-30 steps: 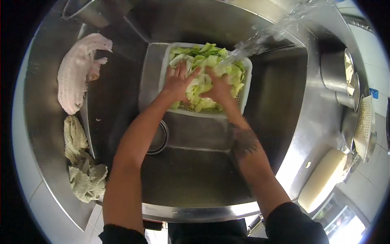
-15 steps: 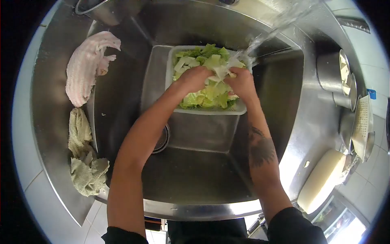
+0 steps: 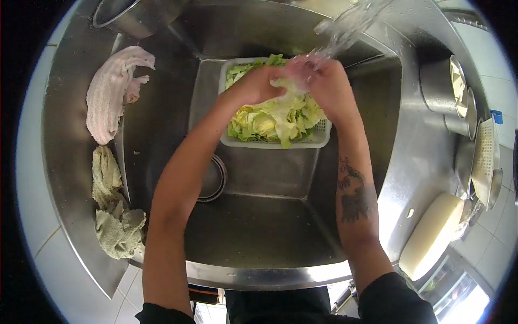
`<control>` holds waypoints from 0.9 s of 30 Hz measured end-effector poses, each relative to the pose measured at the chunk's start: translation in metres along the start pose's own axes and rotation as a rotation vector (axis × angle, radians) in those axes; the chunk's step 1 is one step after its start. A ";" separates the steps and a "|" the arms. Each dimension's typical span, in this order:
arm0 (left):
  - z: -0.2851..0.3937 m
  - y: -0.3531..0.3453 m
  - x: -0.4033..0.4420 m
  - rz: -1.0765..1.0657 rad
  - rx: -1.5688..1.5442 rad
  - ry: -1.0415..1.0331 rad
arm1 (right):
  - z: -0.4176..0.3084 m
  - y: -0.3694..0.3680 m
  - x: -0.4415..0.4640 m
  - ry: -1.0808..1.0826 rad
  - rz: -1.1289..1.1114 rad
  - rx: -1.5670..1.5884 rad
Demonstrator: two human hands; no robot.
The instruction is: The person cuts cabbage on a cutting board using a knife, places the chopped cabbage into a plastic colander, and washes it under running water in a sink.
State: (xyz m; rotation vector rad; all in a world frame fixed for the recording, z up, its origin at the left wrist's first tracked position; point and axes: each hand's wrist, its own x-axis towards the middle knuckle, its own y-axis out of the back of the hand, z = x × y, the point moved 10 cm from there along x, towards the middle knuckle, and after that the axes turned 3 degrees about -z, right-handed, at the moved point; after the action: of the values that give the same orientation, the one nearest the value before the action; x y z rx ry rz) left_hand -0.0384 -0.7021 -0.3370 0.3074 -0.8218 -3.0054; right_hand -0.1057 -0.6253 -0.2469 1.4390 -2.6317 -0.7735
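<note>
Chopped lettuce [image 3: 267, 123] fills a white perforated basket [image 3: 243, 143] at the back of a steel sink [image 3: 270, 173]. Both hands are raised above the lettuce, close together, where a stream of water [image 3: 345, 32] falls on them. My left hand [image 3: 263, 85] has its fingers curved, and some pale leaves show beside its fingertips. My right hand [image 3: 324, 81] is bent inward under the stream; water and blur hide its fingers. Whether either hand holds leaves is not clear.
On the left ledge lie a pinkish cloth [image 3: 110, 94] and a greenish cloth [image 3: 118, 229]. A metal container [image 3: 127, 16] stands at the back left. Along the right are metal pots [image 3: 440, 86], a white strainer [image 3: 484, 156] and a long cream-coloured block [image 3: 431, 236]. A round drain [image 3: 215, 181] shows.
Both hands went from spread in the lettuce to gathered together, then rose toward the water stream. The lettuce has shifted within the basket, with leaves now heaped toward the front.
</note>
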 end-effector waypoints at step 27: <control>-0.060 -0.031 0.023 0.409 -0.588 0.230 | 0.100 -0.045 -0.007 -0.197 -0.078 0.482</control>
State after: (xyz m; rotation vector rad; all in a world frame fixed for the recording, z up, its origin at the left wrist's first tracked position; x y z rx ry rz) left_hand -0.0480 -0.7071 -0.4070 0.3950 0.0343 -2.5975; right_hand -0.0940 -0.5992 -0.3531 1.6488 -3.0812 -0.3021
